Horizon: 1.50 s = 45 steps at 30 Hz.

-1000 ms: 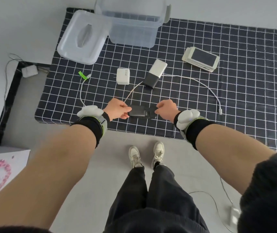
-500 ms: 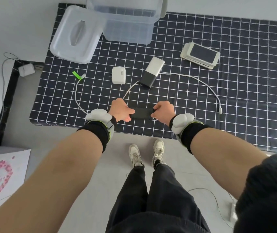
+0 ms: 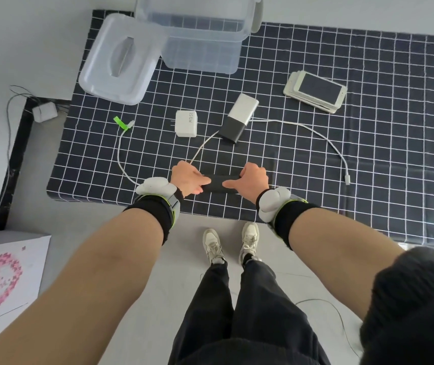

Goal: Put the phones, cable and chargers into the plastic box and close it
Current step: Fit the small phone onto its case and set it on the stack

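A black phone is held near the table's front edge, my left hand gripping its left end and my right hand its right end. Behind it lie a white charger and a white-and-black power bank. A white cable loops across the checked cloth, with a green tie at its left end. A stack of white phones rests at the right. The open clear plastic box stands at the back, its lid lying to its left.
The table wears a black cloth with white grid lines. A small white adapter with wires sits on the floor at the left. A sheet with a pink pattern lies lower left. My shoes stand under the table's front edge.
Both hands have kept their grip on the black phone's ends and tilted it, so it now shows a narrower face. The view shifted slightly.
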### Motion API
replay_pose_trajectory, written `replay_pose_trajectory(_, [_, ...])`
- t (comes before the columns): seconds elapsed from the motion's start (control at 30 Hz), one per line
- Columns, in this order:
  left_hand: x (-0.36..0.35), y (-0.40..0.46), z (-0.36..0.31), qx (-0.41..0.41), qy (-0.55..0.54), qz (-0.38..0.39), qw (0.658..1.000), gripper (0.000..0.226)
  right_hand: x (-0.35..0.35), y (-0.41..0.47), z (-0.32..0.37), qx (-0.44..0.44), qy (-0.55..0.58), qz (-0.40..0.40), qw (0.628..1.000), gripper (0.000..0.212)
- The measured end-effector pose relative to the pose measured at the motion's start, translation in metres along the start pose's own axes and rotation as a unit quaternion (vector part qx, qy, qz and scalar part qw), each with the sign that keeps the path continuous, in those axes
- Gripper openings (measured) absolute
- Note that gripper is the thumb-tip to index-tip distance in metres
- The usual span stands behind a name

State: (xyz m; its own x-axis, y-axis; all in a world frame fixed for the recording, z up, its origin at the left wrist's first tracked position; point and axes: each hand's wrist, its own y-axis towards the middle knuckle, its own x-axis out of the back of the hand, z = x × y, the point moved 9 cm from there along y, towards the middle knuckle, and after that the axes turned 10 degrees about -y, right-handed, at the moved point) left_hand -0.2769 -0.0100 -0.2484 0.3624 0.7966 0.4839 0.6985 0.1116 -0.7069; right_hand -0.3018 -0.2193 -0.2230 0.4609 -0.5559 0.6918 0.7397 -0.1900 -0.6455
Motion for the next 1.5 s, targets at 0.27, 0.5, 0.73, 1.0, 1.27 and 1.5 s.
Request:
replay_pose_trajectory(0.27, [0.002, -0.001, -0.005, -0.011, 0.001, -0.001, 1.0, 0.015, -0.002, 0.006, 0.005, 0.011, -0.041, 0.015, 0.999, 0.049])
replay_pose_trajectory(0.5, [0.003, -0.011, -0.004, -0.015, -0.033, -0.054, 0.998, 0.012, -0.003, 0.005, 0.002, 0.013, -0.039, -0.003, 0.999, 0.041])
replay_pose_trajectory(0.73, [-0.004, -0.006, -0.013, -0.004, 0.024, 0.002, 1.0, 0.017, -0.003, 0.002, -0.003, -0.006, 0.003, -0.007, 1.0, 0.041])
replay_pose_trajectory(1.0, [-0.019, -0.005, -0.058, -0.023, -0.103, 0.015, 0.994, 0.038, 0.044, 0.009, -0.02, -0.012, 0.085, -0.066, 0.994, 0.031])
replay_pose_trajectory(1.27, [-0.033, -0.003, -0.081, -0.054, -0.13, 0.023, 0.99, 0.021, 0.068, 0.008, -0.043, -0.052, 0.161, -0.105, 0.98, 0.018])
replay_pose_trajectory(1.5, [-0.042, 0.008, -0.068, -0.025, -0.158, 0.065, 0.985, 0.02, 0.055, 0.006, -0.056, -0.068, 0.151, -0.078, 0.983, 0.032])
